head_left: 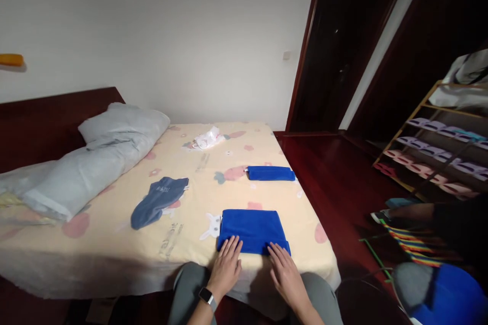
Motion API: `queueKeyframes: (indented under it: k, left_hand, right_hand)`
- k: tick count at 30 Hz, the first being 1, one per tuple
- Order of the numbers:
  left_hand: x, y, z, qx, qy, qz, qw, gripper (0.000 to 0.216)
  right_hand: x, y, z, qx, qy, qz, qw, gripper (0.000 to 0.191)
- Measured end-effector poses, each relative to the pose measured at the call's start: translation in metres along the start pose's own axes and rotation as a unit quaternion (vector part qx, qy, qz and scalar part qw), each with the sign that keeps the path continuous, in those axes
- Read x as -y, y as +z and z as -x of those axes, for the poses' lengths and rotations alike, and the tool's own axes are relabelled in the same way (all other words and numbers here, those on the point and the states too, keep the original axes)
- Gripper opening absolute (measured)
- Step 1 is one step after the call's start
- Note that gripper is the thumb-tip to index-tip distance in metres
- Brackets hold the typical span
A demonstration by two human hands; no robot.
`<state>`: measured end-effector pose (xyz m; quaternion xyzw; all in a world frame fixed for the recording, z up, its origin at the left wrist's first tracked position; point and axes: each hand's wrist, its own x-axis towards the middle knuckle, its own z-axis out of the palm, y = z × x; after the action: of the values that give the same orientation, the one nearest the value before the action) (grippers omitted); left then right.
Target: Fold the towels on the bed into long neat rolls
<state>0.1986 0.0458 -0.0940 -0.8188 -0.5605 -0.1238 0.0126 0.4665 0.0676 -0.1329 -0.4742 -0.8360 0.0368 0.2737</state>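
A folded blue towel (251,228) lies at the near edge of the bed (190,203). My left hand (227,264), with a watch on the wrist, lies flat with its fingers spread on the towel's near left corner. My right hand (284,271) lies flat and open on the near right corner. Neither hand grips anything. A second blue towel (270,173), folded narrow, rests further back near the bed's right edge.
A dark blue garment (158,200) lies left of the towels. Grey pillows (95,157) sit at the headboard and a white crumpled item (208,138) at the far edge. A shoe rack (438,152) stands right, with a dark doorway (335,45) behind.
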Motion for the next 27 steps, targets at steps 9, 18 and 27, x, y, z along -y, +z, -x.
queueKeyframes:
  k: [9, 18, 27]
  left_hand:
    - [0.034, 0.001, -0.014, 0.055, 0.005, 0.037, 0.998, 0.064]
    - [0.072, 0.000, 0.000, 0.051, -0.012, 0.065, 0.997, 0.070]
    - [0.069, 0.005, -0.004, -0.011, -0.172, 0.260, 0.950, 0.042]
  right_hand:
    - [-0.044, 0.001, -0.008, 0.076, 0.033, -0.027, 0.996, 0.068]
    - [-0.065, 0.002, -0.017, 0.091, 0.038, -0.087, 0.991, 0.056]
    - [-0.067, -0.001, -0.023, 0.035, 0.166, -0.179, 0.969, 0.041]
